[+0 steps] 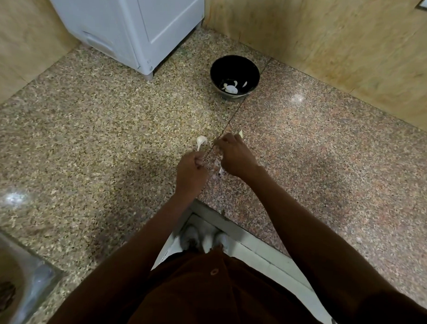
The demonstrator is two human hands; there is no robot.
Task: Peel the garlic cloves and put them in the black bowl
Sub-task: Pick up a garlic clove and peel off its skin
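Both your hands are low over the worktop, close together at the seam between the two stone slabs. Your left hand has its fingers curled in tight, pinching what looks like a strip of papery skin. That strip seems to run up and away from you to the garlic piece just beyond the knuckles. Whether that piece is lifted or resting on the stone, I can't tell.

Your right hand is curled over more garlic scraps. A pale tip shows past its far edge, and a bit of skin shows beneath the palm. What the fingers actually grip is hidden under the hand.

The key relation: the garlic piece lies just ahead of your left hand, slightly left of the seam. Its long axis runs roughly toward and away from you, in line with the skin strip. Left hand is nearer to it; right is just beside.

The black bowl sits well ahead, slightly right of both hands, with a few white peeled cloves inside. Right hand has the shorter path for the drop.

My read: peeling is mid-way, and the clove isn't bare yet.
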